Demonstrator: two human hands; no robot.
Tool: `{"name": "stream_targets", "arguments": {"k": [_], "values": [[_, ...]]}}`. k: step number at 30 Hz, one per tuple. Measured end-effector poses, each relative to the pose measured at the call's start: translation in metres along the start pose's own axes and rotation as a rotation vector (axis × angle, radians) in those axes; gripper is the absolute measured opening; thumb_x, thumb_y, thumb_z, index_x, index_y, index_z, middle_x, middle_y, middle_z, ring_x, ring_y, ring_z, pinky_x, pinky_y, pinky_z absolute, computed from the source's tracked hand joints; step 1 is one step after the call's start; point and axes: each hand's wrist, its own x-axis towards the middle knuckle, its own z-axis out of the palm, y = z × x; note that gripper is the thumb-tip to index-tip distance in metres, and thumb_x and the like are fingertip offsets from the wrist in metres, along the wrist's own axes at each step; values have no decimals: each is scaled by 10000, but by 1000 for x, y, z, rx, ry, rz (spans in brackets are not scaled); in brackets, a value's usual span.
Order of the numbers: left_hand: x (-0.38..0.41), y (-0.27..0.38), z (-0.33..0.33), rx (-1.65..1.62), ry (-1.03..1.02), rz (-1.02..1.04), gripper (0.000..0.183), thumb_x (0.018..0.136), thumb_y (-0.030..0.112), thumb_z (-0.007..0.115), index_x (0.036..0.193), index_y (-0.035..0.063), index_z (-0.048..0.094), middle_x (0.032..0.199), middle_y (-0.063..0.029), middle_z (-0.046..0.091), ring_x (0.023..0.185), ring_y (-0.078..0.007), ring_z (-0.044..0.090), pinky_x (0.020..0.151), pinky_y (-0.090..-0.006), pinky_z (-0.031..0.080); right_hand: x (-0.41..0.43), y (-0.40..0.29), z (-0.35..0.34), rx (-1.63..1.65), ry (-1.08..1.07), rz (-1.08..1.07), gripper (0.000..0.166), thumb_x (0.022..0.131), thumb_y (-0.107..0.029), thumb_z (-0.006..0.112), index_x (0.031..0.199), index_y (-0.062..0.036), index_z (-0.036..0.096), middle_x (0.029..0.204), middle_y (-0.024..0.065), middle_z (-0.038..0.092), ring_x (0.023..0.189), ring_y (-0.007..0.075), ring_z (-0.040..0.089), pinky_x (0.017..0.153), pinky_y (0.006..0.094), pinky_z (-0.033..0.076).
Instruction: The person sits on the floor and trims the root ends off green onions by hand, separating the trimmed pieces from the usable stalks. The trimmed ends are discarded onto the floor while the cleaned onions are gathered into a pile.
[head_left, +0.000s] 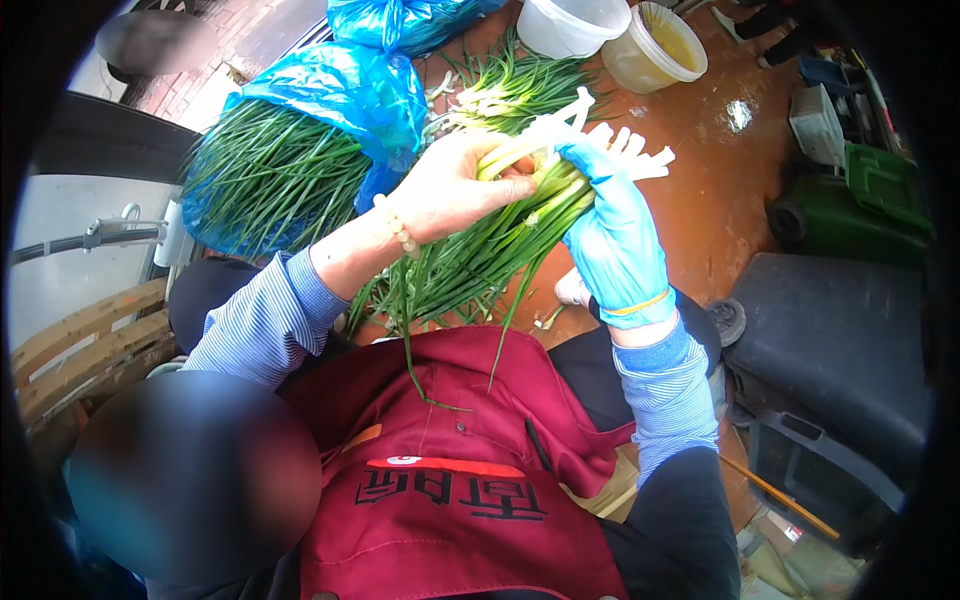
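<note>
A bunch of green onions (480, 255) is gripped near its white ends by my right hand (619, 232), which wears a blue disposable glove with a yellow band at the wrist. The trimmed-looking white ends stick out above the glove, and the green leaves hang toward my lap. My bare left hand (454, 184), with a beaded bracelet on the wrist, pinches a few pale green onion stalks (551, 127) beside the bunch. Some fingertips are hidden behind the stalks. Beyond my hands, more green onions (517, 86) lie in a pile on the floor.
An open blue plastic bag (337, 86) full of green onions (277, 172) stands at left. At the top are another blue bag (405, 22), a white tub (574, 26) and a bucket (652, 49). Wheeled bins (832, 322) line the right. A person's legs (765, 30) show top right.
</note>
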Motion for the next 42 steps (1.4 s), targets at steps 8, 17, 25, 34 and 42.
{"name": "stream_targets", "arguments": {"k": [8, 17, 25, 34, 42], "values": [[2, 2, -55, 1234, -265, -329, 179, 782, 188, 563, 801, 50, 677, 764, -199, 650, 743, -350, 649, 645, -437, 521, 3, -3, -6, -3, 53, -87, 422, 854, 91, 503, 1254, -45, 497, 1347, 140, 480, 1212, 225, 484, 1016, 331, 396], [5, 15, -17, 261, -92, -60, 232, 785, 200, 706, 915, 13, 664, 760, -10, 631, 695, -96, 562, 667, -239, 452, 3, 4, 9, 172, 39, 87, 401, 894, 37, 513, 1289, -22, 480, 1292, 108, 505, 1170, 210, 499, 1013, 327, 400], [5, 17, -46, -128, -171, -306, 330, 804, 158, 629, 1101, 12, 638, 718, 37, 594, 492, -7, 372, 441, -173, 273, 9, -13, -4, 57, 79, 43, 502, 795, 133, 365, 1247, -40, 498, 1275, 150, 546, 1072, 271, 569, 959, 350, 423], [-1, 33, -42, -468, -306, -356, 368, 764, 134, 534, 1062, -65, 617, 623, -36, 557, 419, -33, 330, 389, -187, 236, 15, -16, 7, 1007, -29, 367, 279, 881, -65, 579, 1141, 23, 529, 941, 72, 595, 876, 154, 593, 818, 269, 481], [-6, 18, -53, -756, -590, -315, 422, 712, 200, 595, 1013, -95, 624, 573, -86, 557, 363, -53, 299, 325, -210, 209, 25, -15, 13, 1064, -222, 504, 378, 867, -57, 576, 1226, 17, 482, 978, 80, 609, 854, 137, 612, 763, 252, 505]]}}
